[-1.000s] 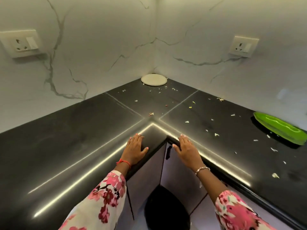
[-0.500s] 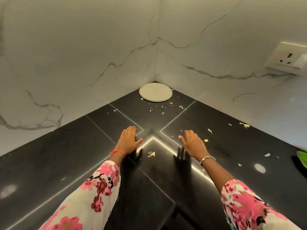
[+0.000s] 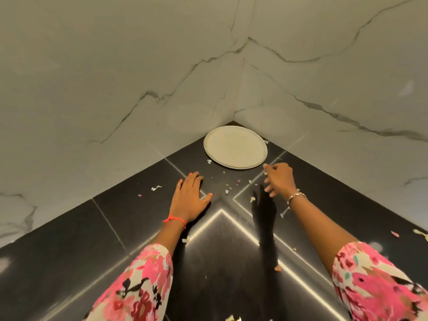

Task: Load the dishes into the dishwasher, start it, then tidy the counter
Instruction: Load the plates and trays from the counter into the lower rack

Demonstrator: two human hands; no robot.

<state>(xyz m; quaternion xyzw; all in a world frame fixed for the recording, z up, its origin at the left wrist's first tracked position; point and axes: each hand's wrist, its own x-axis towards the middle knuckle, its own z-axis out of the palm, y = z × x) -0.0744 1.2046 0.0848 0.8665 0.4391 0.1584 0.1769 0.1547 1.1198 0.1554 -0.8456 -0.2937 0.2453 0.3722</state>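
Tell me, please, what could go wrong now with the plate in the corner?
The plate lies deep in the corner near both walls, so the right hand, close to its rim, may push it against the wall instead of lifting it. Food scraps lie on the counter around the left hand; an arm may sweep some onto the floor.

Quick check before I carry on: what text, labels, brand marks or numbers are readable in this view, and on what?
No readable text in this view.
The white plate is blank, with no mark or logo showing.
The black counter and the marble wall bear only seams and veins.
The sleeves show a floral print, no letters.
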